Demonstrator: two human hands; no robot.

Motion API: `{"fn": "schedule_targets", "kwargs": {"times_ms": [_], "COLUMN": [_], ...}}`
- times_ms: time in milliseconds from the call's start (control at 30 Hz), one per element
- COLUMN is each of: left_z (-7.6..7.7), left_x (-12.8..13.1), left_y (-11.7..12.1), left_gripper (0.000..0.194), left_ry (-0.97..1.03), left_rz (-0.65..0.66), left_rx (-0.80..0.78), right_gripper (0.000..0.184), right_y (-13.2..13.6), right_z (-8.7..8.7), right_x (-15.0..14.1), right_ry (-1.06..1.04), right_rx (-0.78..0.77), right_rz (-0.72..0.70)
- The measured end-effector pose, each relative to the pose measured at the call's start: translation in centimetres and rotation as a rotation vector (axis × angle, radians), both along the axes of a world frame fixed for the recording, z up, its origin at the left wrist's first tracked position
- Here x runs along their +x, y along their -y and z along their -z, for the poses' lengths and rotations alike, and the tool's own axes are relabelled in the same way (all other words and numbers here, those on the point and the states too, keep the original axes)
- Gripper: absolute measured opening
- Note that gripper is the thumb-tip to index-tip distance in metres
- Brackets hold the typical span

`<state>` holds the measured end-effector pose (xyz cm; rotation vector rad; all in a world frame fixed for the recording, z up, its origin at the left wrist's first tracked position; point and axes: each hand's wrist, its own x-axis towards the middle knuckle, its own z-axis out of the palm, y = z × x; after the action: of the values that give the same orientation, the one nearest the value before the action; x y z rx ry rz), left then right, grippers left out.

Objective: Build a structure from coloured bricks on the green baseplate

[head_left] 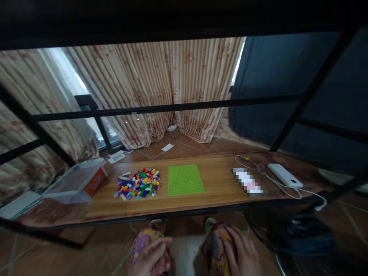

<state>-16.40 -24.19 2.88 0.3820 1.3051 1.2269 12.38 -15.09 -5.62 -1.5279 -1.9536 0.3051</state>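
Observation:
A green baseplate [185,179] lies flat in the middle of the wooden table [218,180]. Left of it sits a heap of several small coloured bricks [138,184]. My left hand [151,259] rests on my left knee at the bottom of the view, fingers loosely curled, holding nothing I can see. My right hand [243,252] lies flat over my right knee with fingers stretched out. Both hands are below the table's front edge, well short of the bricks.
A clear plastic box [75,183] with an orange label stands at the table's left end. A white power bank [284,175] with a white cable [304,191] lies at the right. Black frame bars cross the view. A dark bag [304,234] sits on the floor.

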Motion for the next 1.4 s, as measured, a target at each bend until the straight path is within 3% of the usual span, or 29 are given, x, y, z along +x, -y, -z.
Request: {"fn": "schedule_targets", "kwargs": {"times_ms": [133,233,333,467,600,700,800,900,967,1067,1233,1400], "left_z": [-0.6,-1.1,-1.5,-2.9,-4.6,-4.9,-4.3,-3.4,-2.7,-1.7,-0.6,-0.4], "left_x": [0.0,0.0,-0.1,-1.1,-4.6,-9.4,-14.8,-19.0,-20.7,-21.8,-21.6,-20.7], "left_y": [-3.0,-6.5,-11.2,-18.0,-22.0,-21.9,-20.0,-18.2,-17.6,-17.5,-18.2,-19.0], "left_gripper": [0.052,0.048,0.044,0.03,0.031,0.03,0.034,0.04,0.042,0.038,0.029,0.036], "left_ry": [-0.064,-0.165,-0.188,-0.3,-0.361,-0.384,-0.442,-0.549,-0.62,-0.804,-1.247,-1.406], "left_rz": [0.084,0.065,0.134,0.123,0.11,-0.1,-0.485,-0.675,-0.658,-0.52,-0.231,-0.042], "left_rx": [0.092,0.178,0.266,0.416,0.528,0.553,0.445,0.31,0.262,0.189,0.211,0.169], "right_gripper": [0.039,0.035,0.033,0.029,0.027,0.025,0.023,0.022,0.023,0.025,0.025,0.029], "right_y": [-2.4,-4.6,-7.4,-12.1,-16.2,-17.7,-18.0,-17.5,-17.2,-17.0,-16.9,-16.6], "right_z": [-0.4,-1.3,-2.5,-4.3,-5.7,-6.2,-6.4,-6.3,-6.1,-5.4,-4.9,-5.1], "right_x": [-1.0,-3.5,-7.6,-14.2,-20.1,-24.0,-27.3,-29.7,-30.8,-31.8,-33.4,-34.9], "right_ry": [0.051,0.059,0.012,-0.026,-0.099,-0.156,-0.224,-0.281,-0.299,-0.292,-0.239,-0.176], "right_rx": [0.039,0.068,0.047,0.017,0.03,0.02,-0.012,-0.056,-0.068,-0.068,-0.067,-0.018], "right_rz": [-0.09,-0.191,-0.314,-0.409,-0.538,-0.59,-0.607,-0.649,-0.672,-0.687,-0.692,-0.708]}}
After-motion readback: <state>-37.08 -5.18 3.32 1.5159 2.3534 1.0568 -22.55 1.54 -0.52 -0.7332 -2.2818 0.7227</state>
